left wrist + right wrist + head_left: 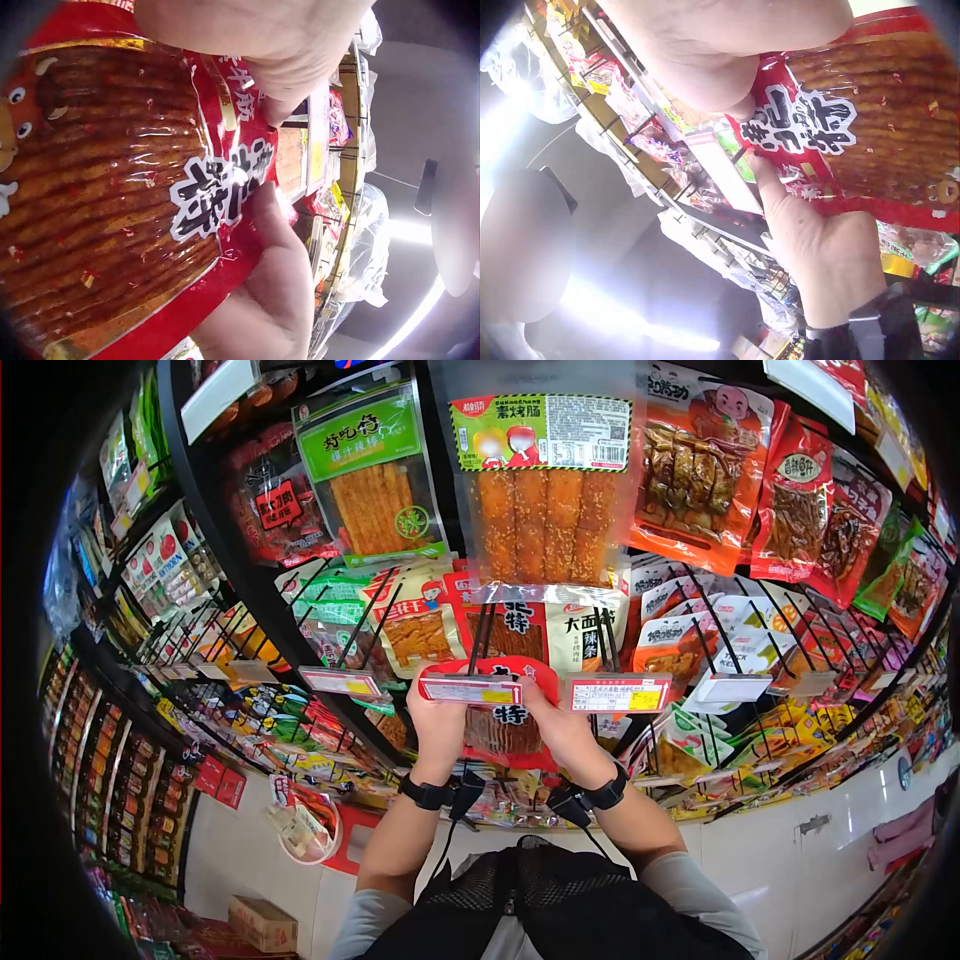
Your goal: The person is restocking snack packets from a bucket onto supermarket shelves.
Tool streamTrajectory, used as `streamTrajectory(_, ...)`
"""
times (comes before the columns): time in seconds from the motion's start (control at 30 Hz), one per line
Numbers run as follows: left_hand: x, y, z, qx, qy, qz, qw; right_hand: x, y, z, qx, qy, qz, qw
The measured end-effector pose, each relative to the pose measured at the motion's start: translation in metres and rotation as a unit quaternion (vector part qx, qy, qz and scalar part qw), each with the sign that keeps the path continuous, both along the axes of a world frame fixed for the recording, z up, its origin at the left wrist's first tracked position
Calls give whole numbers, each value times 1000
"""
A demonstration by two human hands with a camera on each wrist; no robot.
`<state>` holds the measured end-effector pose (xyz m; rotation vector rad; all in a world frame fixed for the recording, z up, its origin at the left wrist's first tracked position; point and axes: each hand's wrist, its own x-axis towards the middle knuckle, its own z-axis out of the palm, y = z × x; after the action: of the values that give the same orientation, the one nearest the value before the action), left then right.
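Both hands hold a red snack packet (505, 735) in front of the lower rack. Through its clear window show brown, ridged strips, and large black lettering with white outlines sits near its top (225, 191). My left hand (437, 725) grips the upper left side, and my right hand (572, 738) grips the upper right, thumbs on the front face. A price tag (470, 689) at the end of a hook overlaps the packet's top in the head view. In the right wrist view the left hand (825, 255) pinches the packet's edge close to the other hand's thumb.
Large snack bags (545, 525) hang above the hands, with more packets (415, 625) behind on hooks. Metal hooks with another price tag (615, 695) stick out towards me. A basket (308, 835) of packets and a cardboard box (262, 923) stand on the floor at left.
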<state>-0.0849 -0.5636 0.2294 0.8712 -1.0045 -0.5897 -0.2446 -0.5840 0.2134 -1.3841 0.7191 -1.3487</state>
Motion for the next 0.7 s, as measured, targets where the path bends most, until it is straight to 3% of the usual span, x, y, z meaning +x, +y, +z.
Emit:
streamTrajectory(0.07, 6, -11, -9, 32, 29, -15, 999, 0, -12, -7, 17, 14, 0, 1000)
streamTrajectory(0.13, 6, -23, -8, 2, -11, 8, 1000, 3, -22, -3, 47, 46, 1, 998)
streamTrajectory(0.17, 5, -29, -4, 10, -25, 20, 999, 5, -18, 9, 30, -82, 55, 995)
streamTrajectory(0.2, 5, -36, -1, 17, -37, 31, 999, 5, -25, 4, 16, -57, 45, 997)
streamTrajectory(0.27, 8, -59, -1, 29, -51, 56, 997, 6, -55, -27, -17, -6, 24, 1000)
streamTrajectory(0.3, 13, -73, -2, 32, -58, 69, 995, 11, -71, -50, -28, -33, 28, 999)
streamTrajectory(0.33, 19, -87, -4, -2, -106, 78, 991, 14, -75, -54, -52, -18, -2, 999)
streamTrajectory(0.47, 15, -112, 6, -14, -84, 36, 996, 14, -99, -69, -107, 85, -108, 985)
streamTrajectory(0.53, 25, -131, -8, -51, -162, 108, 979, 18, -107, -61, -127, 119, -156, 972)
streamTrajectory(0.57, 31, -134, -20, -38, -138, 70, 987, 18, -107, -58, -115, 153, -178, 965)
streamTrajectory(0.6, 35, -127, -27, -18, -82, 18, 996, 14, -112, -64, -97, 148, -133, 975)
streamTrajectory(0.63, 41, -119, -37, 9, -112, 30, 993, 12, -118, -78, -144, 165, -169, 961)
streamTrajectory(0.7, 46, -89, -51, 36, -119, 71, 990, 0, -109, -100, -168, 142, -130, 967)
